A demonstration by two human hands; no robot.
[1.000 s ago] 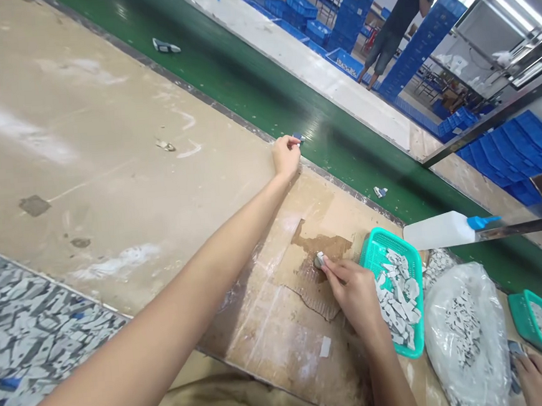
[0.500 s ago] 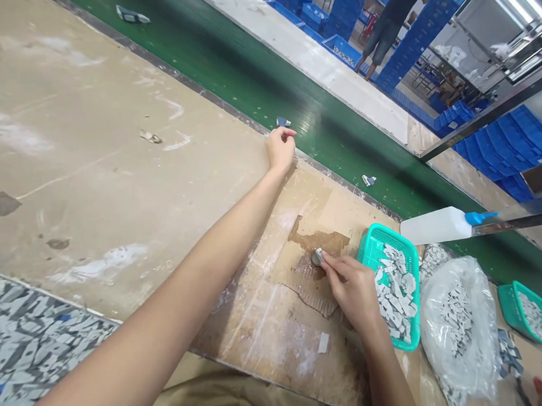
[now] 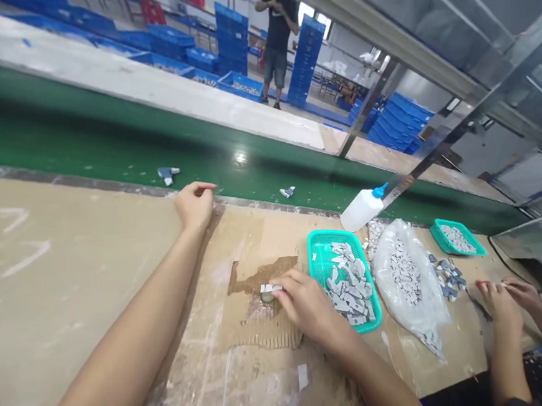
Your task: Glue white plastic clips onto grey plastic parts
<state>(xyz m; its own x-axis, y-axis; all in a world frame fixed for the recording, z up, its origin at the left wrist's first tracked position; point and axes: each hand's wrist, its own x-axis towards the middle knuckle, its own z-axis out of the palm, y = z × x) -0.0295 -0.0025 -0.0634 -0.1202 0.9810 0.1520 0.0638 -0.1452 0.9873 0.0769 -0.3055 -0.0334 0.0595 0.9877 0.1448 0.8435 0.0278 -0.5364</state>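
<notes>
- One pale piece at the right hand's fingertips
- Two turquoise baskets
- One white bottle, with one blue cap
- One clear plastic bag
- Two blue-and-white pieces on the green strip
- Two other people
- Blue crates, too many to count

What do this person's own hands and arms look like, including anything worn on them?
The left hand and right hand are both bare, with no gloves. No watch, bracelet or ring shows on either, though some fingers are partly hidden. Both forearms are uncovered as far as the picture reaches; no sleeve or cuff is in view.
</notes>
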